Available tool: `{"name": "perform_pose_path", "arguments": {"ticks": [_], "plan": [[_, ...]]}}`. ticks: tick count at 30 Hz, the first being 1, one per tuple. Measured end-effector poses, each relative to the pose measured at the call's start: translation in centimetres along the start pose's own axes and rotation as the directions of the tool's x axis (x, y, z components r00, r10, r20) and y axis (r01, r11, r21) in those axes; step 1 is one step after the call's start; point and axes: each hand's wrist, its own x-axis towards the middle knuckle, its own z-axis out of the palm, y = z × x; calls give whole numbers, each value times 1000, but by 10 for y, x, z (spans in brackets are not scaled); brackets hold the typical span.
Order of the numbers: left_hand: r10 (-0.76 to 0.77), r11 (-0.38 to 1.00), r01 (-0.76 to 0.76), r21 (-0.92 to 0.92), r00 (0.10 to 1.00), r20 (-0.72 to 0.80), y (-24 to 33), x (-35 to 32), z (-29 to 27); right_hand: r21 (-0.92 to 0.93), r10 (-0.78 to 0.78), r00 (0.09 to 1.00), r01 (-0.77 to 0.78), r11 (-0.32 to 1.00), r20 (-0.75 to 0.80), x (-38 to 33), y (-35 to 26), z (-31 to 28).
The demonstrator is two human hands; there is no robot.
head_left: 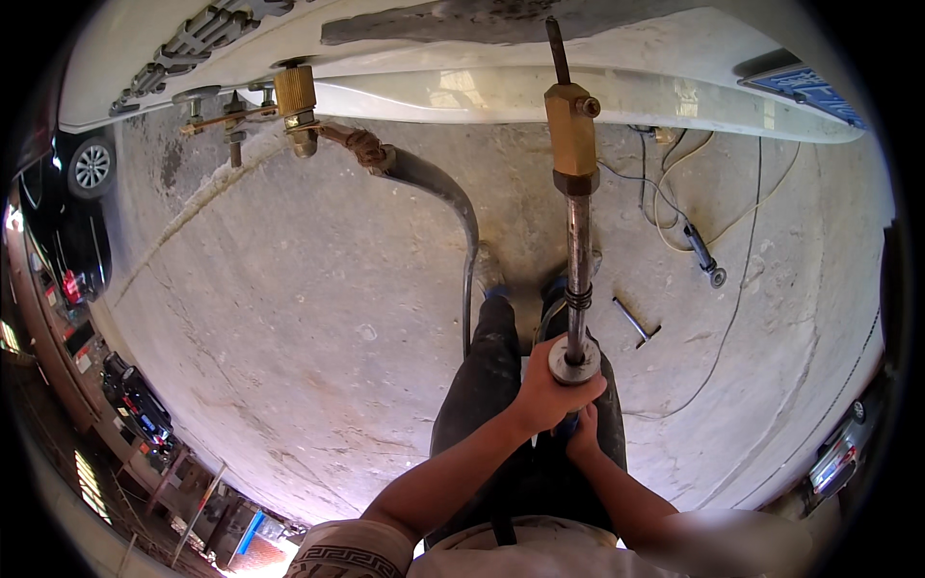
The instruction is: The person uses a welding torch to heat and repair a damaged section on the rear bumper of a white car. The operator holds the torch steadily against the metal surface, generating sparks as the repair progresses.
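A slide hammer (578, 236) with a steel shaft points away from me toward a white car panel (462, 91). Its brass-coloured head (572, 130) carries a thin dark rod (559, 53), whose tip lies over a grey bare patch (424, 27); whether it touches I cannot tell. My left hand (541, 393) is closed around the round metal weight (574, 362) on the shaft. Just behind it, my right hand (584, 438) is closed at the tool's rear end, its fingers partly hidden. A brass clamp (295, 91) sits at the panel's left, joined to a thick black cable (443, 183).
On the concrete floor (318, 289) to the right lie a black cylindrical tool (703, 252), a T-handle wrench (636, 320) and loose thin cables (740, 279). The thick cable runs down beside my left leg. A black car (72, 231) stands far left; another car (836, 453) is lower right.
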Motion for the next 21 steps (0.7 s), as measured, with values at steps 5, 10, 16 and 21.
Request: {"name": "perform_pose_path", "arguments": {"ticks": [5,10,16,21], "plan": [[-18,1000,19,-24,1000,6,0,2,-1,32,36,999,-37,999,21,-1,2,-5],[-10,999,10,-42,1000,-5,0,3,-1,173,84,996,-90,981,42,-2,-3,-2],[-50,993,50,-107,999,4,26,12,0,109,64,997,-59,992,-39,-1,-9,9],[-78,975,86,-206,996,47,57,27,1,113,119,992,-122,986,28,1,-2,-5]]}}
